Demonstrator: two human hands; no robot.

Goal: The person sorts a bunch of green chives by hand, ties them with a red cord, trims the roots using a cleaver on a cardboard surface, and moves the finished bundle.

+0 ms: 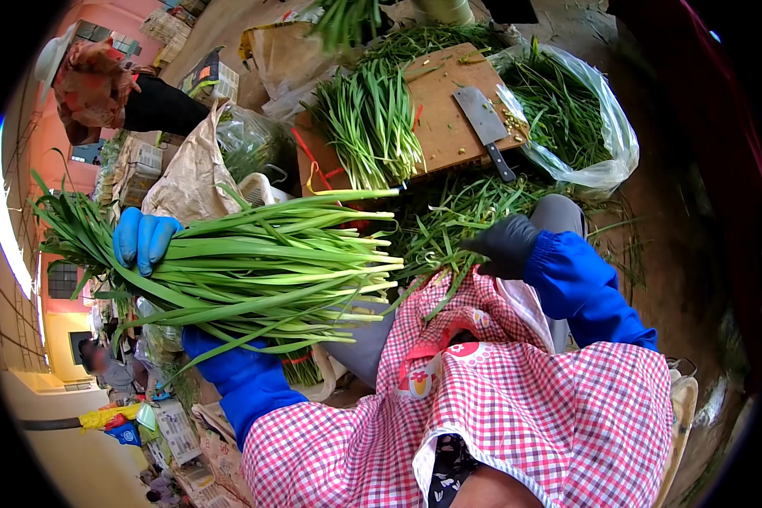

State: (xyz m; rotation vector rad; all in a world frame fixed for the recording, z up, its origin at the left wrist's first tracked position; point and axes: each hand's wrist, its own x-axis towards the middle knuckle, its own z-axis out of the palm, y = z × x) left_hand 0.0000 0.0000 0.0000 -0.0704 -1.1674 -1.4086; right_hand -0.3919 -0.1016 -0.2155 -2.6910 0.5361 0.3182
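Observation:
My left hand (146, 240), in a blue glove, is wrapped round a big bunch of garlic chives (288, 262). The bunch lies sideways in the air, leaf tips to the left, pale stem ends to the right and roughly level. My right hand (506, 245), in a dark glove, is curled beside those stem ends, over loose leaf trimmings (483, 212) by my knee. Its fingers are closed; what they hold, if anything, cannot be made out. Another bunch of chives (368, 127) lies on a wooden board (440, 72) ahead, left of a cleaver (481, 116).
Right of the board, a clear plastic bag (622, 152) holds loose greens. Red ties (311, 159) hang at the board's left edge. A brown sack (195, 173) stands at the left, with a person (102, 89) beyond it. My checked apron (516, 398) covers my lap.

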